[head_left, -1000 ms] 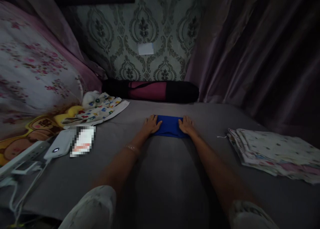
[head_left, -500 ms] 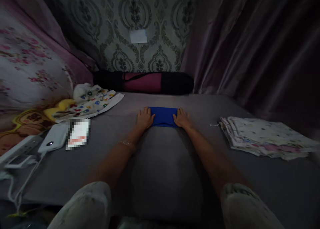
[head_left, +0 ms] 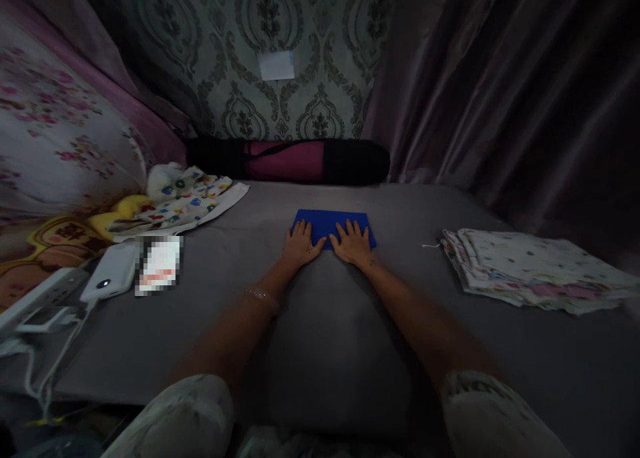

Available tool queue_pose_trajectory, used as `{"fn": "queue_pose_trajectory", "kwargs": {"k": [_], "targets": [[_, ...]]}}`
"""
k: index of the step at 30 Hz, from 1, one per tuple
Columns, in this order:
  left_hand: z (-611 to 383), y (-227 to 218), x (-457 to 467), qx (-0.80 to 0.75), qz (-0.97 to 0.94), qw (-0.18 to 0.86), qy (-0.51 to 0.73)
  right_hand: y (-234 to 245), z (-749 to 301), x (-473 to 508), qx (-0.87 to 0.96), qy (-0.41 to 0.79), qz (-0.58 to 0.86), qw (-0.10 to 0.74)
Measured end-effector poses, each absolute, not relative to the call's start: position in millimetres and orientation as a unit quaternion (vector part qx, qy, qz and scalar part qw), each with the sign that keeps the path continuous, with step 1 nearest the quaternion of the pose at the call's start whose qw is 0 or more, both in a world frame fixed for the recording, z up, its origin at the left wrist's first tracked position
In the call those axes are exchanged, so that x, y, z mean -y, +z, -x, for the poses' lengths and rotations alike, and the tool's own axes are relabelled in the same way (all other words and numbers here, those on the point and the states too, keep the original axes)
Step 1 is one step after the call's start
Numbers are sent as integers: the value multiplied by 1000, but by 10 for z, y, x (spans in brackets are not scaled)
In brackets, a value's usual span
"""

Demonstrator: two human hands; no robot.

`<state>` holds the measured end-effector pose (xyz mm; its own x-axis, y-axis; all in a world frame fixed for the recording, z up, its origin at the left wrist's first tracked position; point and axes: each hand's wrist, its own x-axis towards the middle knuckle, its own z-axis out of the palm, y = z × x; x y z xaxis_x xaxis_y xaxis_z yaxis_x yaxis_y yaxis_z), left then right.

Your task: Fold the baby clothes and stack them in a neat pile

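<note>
Blue cloth [head_left: 333, 219] lies flat on the grey bed [head_left: 320, 351], out in the middle and in front of the rolled black-and-pink bag [head_left: 290, 161] at the foot of the wall. Half a second ago the hands sat one at each end of it. Now both have slid inward and lie side by side on its near edge. The left hand [head_left: 300, 243] and right hand [head_left: 353, 243] almost touch, so more of the cloth shows on either side. It also reads as a wider, neater rectangle than before.

The fingers [head_left: 350, 229] of both hands are spread and released, palms down on the fabric, grasping nothing. A thin bracelet [head_left: 260, 295] circles the left wrist.

The cloth is a plain, strong blue (no print or label that can be seen), with straight edges.

To the right, well apart, sits a stack of folded spotted cloths [head_left: 535, 271]. To the left are a printed cloth [head_left: 185, 205] and a white power bank [head_left: 110, 281]. The yellow cushion [head_left: 70, 235] bears characters too dim to read. The white slip [head_left: 276, 65] on the wallpaper shows no legible writing.
</note>
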<state>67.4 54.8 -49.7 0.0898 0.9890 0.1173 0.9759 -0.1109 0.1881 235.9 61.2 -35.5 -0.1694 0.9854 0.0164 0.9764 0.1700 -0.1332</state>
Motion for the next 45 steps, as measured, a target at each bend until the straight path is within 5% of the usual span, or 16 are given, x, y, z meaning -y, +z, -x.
{"fn": "queue_pose_trajectory", "kwargs": {"k": [5, 11, 29, 34, 45], "targets": [[-665, -520, -530, -657, -737, 28, 157, -179, -2313, -743, 751, 117, 650, -13], [-642, -506, -510, -647, -735, 12, 202, -147, -1960, -977, 795, 53, 597, 94], [-646, -446, -486, -664, -725, 51, 173, -257, -1765, -1103, 790, 157, 589, 68], [-678, -456, -481, -671, -724, 35, 156, -159, -2176, -1010, 748, 65, 649, 125], [-649, -519, -506, -669, -734, 21, 114, -361, -2468, -880, 746, 77, 661, 41]]}}
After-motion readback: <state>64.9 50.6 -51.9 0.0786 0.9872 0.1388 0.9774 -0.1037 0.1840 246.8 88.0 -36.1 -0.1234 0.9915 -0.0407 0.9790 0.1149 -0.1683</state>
